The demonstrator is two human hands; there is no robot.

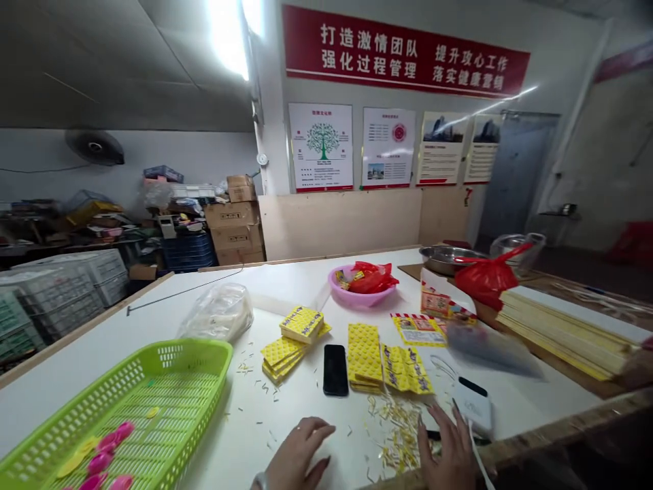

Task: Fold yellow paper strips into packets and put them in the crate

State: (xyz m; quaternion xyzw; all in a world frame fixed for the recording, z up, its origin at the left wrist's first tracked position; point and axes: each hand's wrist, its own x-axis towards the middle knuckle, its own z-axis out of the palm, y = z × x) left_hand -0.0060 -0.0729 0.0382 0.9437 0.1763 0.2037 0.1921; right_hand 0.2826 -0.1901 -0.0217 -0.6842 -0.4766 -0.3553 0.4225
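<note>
My left hand (296,454) rests flat on the white table (153,320) near its front edge, fingers loosely spread, holding nothing. My right hand (447,450) lies palm down beside a litter of yellow paper scraps (395,429), its fingers close to a white power bank (473,405) with a cable. A black phone (335,369) lies face up just beyond both hands. Stacks of yellow printed packets (363,348) and further packet stacks (293,340) sit around the phone.
A green plastic basket (168,388) with pink and yellow pieces stands at the left. A pink bowl (360,294) of red wrappers, a clear bag (218,312), a red bag (484,278), metal bowls (449,257) and a yellow sheet stack (561,333) lie beyond. Boxes and crates fill the left background.
</note>
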